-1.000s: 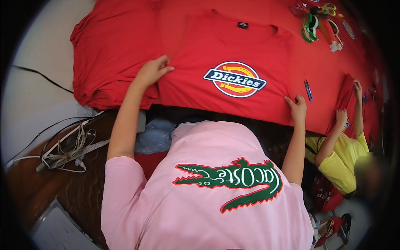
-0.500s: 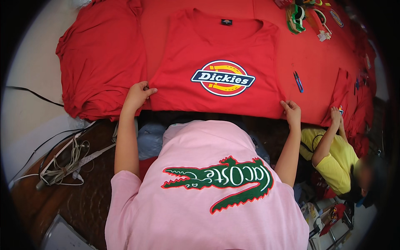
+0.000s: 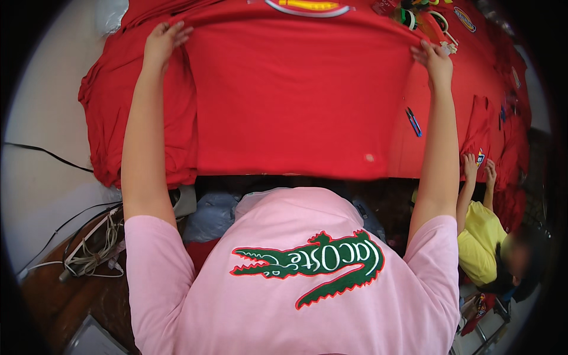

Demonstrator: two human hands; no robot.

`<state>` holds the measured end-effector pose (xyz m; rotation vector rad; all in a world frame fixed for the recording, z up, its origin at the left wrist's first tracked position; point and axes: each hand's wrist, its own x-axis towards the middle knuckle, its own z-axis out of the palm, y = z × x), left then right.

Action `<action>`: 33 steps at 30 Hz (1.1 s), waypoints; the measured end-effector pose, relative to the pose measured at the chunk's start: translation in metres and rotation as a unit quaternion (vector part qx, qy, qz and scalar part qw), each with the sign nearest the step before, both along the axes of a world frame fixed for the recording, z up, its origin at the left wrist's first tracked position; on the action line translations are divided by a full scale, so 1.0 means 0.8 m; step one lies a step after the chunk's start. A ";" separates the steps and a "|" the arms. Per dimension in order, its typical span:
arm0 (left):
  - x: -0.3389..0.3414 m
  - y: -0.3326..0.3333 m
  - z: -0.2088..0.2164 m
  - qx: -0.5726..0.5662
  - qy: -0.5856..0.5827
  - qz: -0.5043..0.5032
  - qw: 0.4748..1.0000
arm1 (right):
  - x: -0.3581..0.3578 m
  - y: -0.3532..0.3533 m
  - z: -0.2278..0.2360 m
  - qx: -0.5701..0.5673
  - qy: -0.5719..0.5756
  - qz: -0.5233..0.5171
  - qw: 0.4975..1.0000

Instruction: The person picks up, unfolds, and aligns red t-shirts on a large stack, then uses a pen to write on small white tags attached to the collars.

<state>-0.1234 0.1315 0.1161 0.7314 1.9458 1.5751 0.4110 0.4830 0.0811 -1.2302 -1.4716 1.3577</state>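
A red shirt (image 3: 296,106) spreads across the red-covered table (image 3: 402,151), its plain panel toward the wearer and part of a yellow-and-white print (image 3: 310,7) at the top. It looks light, soft and limp, probably not fragile but quick to crease and sag, so it seems best taken at both far corners, keeping the edge between them level. That far edge runs from hand to hand: the left hand (image 3: 167,42) is at its left end, fingers slightly parted; the right hand (image 3: 433,59) is at its right end, fingers bent, the cloth reaching their tips. Blur hides whether either hand pinches it. The panel lies between the hands and nearer the wearer. Left of it is rumpled red cloth (image 3: 139,112); right, blue snips (image 3: 413,122). Farther right, a co-worker's hands (image 3: 470,167) touch more red cloth (image 3: 476,121).
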 end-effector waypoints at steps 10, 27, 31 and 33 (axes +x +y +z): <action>0.205 -0.065 -0.127 -0.111 0.358 -0.183 0.909 | -0.029 -0.215 -0.095 0.351 -0.254 0.208 0.877; 0.264 -0.328 -0.146 -0.187 0.436 -0.045 0.879 | 0.213 -0.375 -0.127 0.143 -0.273 -0.116 0.944; 0.250 -0.290 -0.144 -0.206 0.468 -0.032 0.859 | 0.151 -0.361 -0.109 0.159 -0.209 -0.038 0.964; 0.235 -0.281 -0.148 -0.224 0.471 -0.050 0.852 | 0.138 -0.357 -0.103 0.226 -0.269 0.019 0.936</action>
